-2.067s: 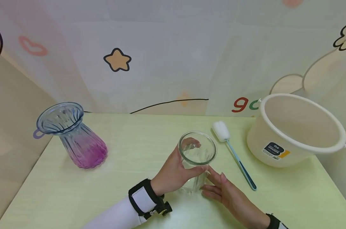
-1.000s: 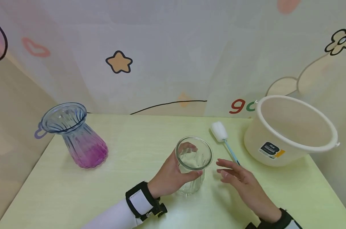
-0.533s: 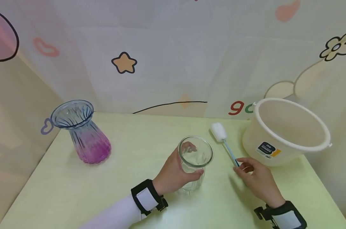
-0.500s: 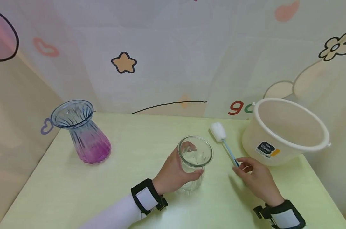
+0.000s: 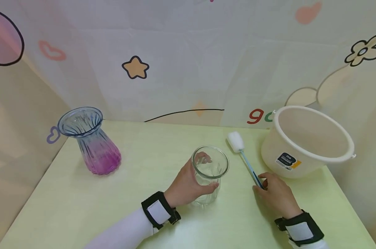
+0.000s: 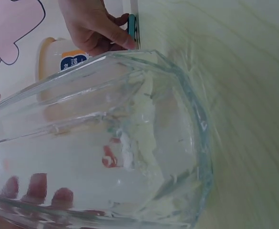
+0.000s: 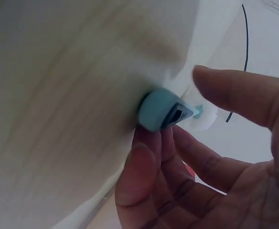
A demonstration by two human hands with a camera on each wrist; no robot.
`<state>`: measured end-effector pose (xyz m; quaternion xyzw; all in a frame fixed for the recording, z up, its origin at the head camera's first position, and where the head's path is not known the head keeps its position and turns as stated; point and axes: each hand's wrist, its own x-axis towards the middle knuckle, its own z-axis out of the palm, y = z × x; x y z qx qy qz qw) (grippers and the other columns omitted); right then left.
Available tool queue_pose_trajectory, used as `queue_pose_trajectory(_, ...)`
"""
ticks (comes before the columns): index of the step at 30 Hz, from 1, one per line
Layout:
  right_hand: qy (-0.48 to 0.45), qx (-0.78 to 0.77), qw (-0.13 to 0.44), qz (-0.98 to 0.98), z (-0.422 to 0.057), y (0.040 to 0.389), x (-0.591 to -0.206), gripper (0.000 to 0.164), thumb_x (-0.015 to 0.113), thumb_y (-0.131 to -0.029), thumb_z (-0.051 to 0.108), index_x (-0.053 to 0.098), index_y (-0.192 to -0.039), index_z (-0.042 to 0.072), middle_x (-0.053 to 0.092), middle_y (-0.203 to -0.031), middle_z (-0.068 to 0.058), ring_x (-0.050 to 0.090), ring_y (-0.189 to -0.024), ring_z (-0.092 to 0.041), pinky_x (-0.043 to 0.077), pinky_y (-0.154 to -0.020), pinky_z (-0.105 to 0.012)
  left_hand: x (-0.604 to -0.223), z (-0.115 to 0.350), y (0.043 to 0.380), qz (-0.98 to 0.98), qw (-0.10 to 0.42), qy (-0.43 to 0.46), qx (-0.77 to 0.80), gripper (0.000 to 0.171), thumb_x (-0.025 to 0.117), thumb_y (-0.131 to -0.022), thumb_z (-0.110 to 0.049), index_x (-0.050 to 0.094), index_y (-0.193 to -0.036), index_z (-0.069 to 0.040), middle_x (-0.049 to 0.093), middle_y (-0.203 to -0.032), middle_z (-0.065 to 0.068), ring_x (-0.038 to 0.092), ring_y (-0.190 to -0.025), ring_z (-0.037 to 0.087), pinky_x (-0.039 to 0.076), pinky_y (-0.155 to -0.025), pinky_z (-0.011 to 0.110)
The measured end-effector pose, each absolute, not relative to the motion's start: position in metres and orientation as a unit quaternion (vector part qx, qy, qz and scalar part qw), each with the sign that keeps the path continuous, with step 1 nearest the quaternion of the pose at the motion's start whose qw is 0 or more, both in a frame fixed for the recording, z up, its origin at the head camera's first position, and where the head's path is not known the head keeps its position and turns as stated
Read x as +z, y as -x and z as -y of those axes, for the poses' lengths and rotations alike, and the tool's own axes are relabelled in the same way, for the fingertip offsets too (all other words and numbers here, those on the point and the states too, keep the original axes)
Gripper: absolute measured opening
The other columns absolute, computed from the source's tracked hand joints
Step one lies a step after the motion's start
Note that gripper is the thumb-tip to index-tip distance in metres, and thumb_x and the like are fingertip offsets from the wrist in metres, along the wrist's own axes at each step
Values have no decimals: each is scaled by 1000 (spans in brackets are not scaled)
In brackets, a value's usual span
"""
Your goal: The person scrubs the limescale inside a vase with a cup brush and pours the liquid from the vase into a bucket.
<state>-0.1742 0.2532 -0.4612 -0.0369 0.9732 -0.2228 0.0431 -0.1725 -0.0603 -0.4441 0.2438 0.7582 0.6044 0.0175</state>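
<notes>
My left hand [image 5: 186, 186] grips a clear glass cup [image 5: 210, 173] that stands upright, thumb at the front and fingers round the far side. Flat facets and a thick base show on the cup [image 6: 172, 143] in the left wrist view. To its right lies a bottle brush [image 5: 235, 141] with a white sponge head and a blue handle. My right hand [image 5: 276, 197] is at the lower part of that handle, index finger and thumb on either side. In the right wrist view curled fingertips touch the teal handle end [image 7: 156, 109] from below, close to the tabletop.
A ribbed glass vase [image 5: 102, 155], blue above and pink below, stands at the left. At the right rear is a cream bucket [image 5: 269, 148] with a dark label. A printed backdrop [image 5: 181, 69] rises behind the pale table [image 5: 82, 211].
My right hand has left the glass cup, moved right to the bottle brush and shifted down its handle towards me. The left hand keeps its hold on the cup; the head view has shifted slightly.
</notes>
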Motion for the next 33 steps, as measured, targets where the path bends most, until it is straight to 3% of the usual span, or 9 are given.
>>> queue_pose_trajectory(3, 41, -221, 41, -973, -255, 172, -462, 40, 75, -91, 15, 64, -122, -7, 69, -86, -9, 58, -75, -21, 44, -64, -34, -445, 60, 173, -752, 22, -246, 611, 73, 86, -82, -21, 42, -140, -12, 52, -138, 11, 53, -129, 28, 44, -112, 57)
queue_pose_trajectory(12, 31, -236, 12, -971, -260, 167, -455, 33, 74, -89, 14, 70, -114, -8, 66, -83, -8, 54, -72, -19, 39, -61, -30, -449, 58, 176, -756, 36, -255, 602, 71, 86, -82, -24, 42, -138, -17, 52, -140, 14, 53, -130, 34, 44, -111, 58)
queue_pose_trajectory(18, 21, -266, -66, -962, -255, 166, -443, 20, 78, -91, 20, 73, -98, 2, 63, -77, -4, 50, -66, -17, 35, -57, -27, -451, 65, 179, -760, 35, -259, 595, 72, 86, -83, -24, 42, -140, -18, 53, -139, 12, 53, -131, 35, 44, -111, 59)
queue_pose_trajectory(21, 17, -282, -113, -952, -250, 168, -436, 22, 80, -91, 26, 72, -92, 6, 66, -74, -4, 51, -63, -15, 36, -56, -27, -450, 68, 181, -766, 28, -251, 592, 73, 86, -82, -24, 42, -141, -18, 54, -139, 10, 53, -132, 36, 44, -110, 59)
queue_pose_trajectory(27, -4, -317, -243, -917, -241, 164, -423, 18, 84, -88, 21, 73, -90, 7, 73, -77, -6, 54, -60, -2, 41, -55, -20, -450, 69, 181, -765, 27, -249, 593, 76, 86, -82, -23, 41, -143, -15, 53, -142, 16, 52, -135, 38, 43, -111, 61)
queue_pose_trajectory(30, -9, -357, -290, -888, -237, 157, -412, 16, 85, -87, 15, 74, -93, 6, 74, -84, -6, 57, -64, 8, 46, -60, -10, -450, 67, 179, -763, 34, -248, 596, 77, 86, -82, -22, 41, -143, -15, 53, -142, 15, 52, -136, 38, 43, -112, 60)
queue_pose_trajectory(33, 6, -402, -320, -858, -235, 149, -397, 13, 82, -88, 10, 76, -98, 4, 77, -93, 1, 64, -78, 14, 51, -73, -5, -448, 61, 176, -755, 44, -250, 604, 78, 86, -81, -22, 41, -144, -15, 53, -142, 13, 51, -136, 37, 42, -113, 59)
